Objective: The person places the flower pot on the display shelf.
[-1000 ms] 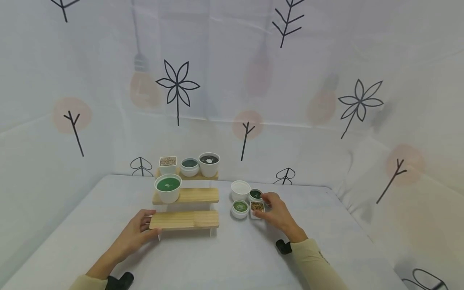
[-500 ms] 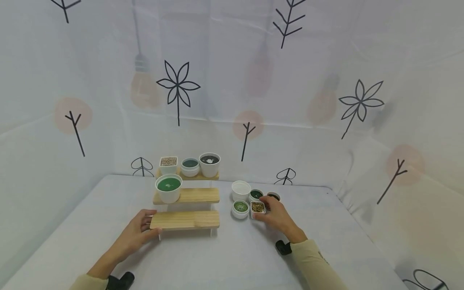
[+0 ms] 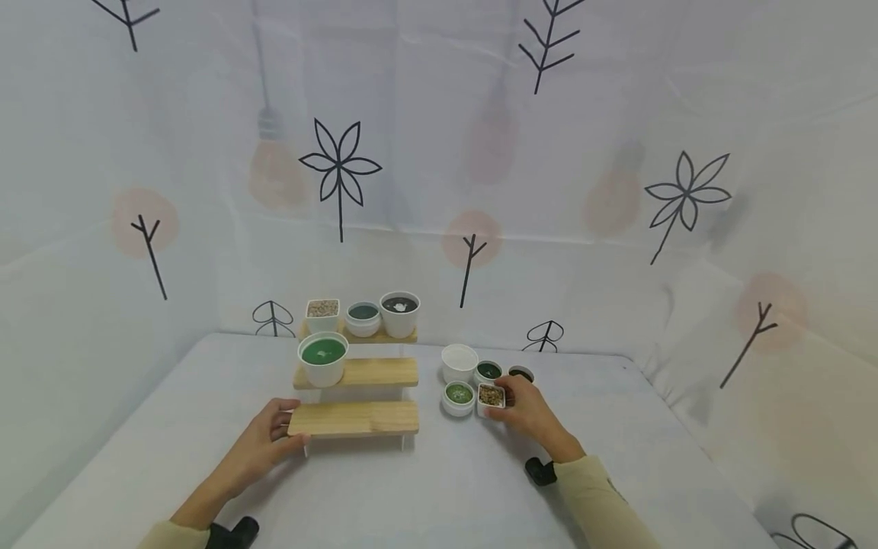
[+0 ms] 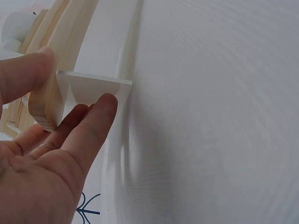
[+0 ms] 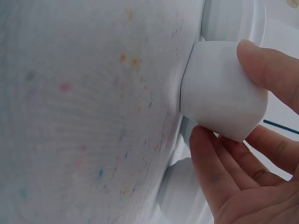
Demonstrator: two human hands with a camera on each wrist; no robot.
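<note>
From the head, the table (image 3: 446, 492) is viewed forward and down; the near shelf (image 3: 353, 418) is shared close-up with the left wrist view, the square cup (image 3: 491, 396) with the right.

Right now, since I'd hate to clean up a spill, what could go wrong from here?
The right hand pinches the open square cup, so a tilt might spill its grainy contents. Lifting it could bump the light-green-filled cup beside it. The left hand holds the end of the lowest shelf; if that is joined to the middle shelf, which I can't tell, a jolt might disturb the large green-filled cup standing there.
</note>
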